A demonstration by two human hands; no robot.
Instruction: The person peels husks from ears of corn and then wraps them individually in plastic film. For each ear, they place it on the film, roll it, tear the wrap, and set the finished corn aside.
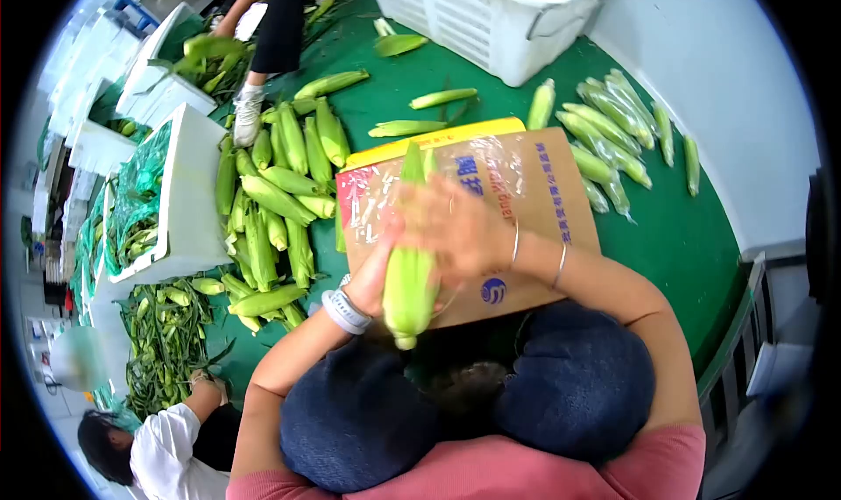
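Note:
An ear of corn [410, 294] in its green husk points toward my knees, held over a flattened cardboard box [534, 202]. My left hand [375, 276], with a pale band on its wrist, is closed around its left side. Across the upper part of the ear lies my right hand [460, 228], slightly blurred, its fingers curled over the husk. The fingers hide the middle of the ear. Bits of clear plastic wrap [499, 163] rest on the cardboard, and a yellow edge [438, 143] shows behind it.
Left of the cardboard is a heap of husked corn [280, 184]. Wrapped ears [613, 127] lie to the right. A white plastic crate [499, 27] stands at the back. Foam boxes [188, 184] line the left, near loose husks [166, 342]. Two other people are at the left.

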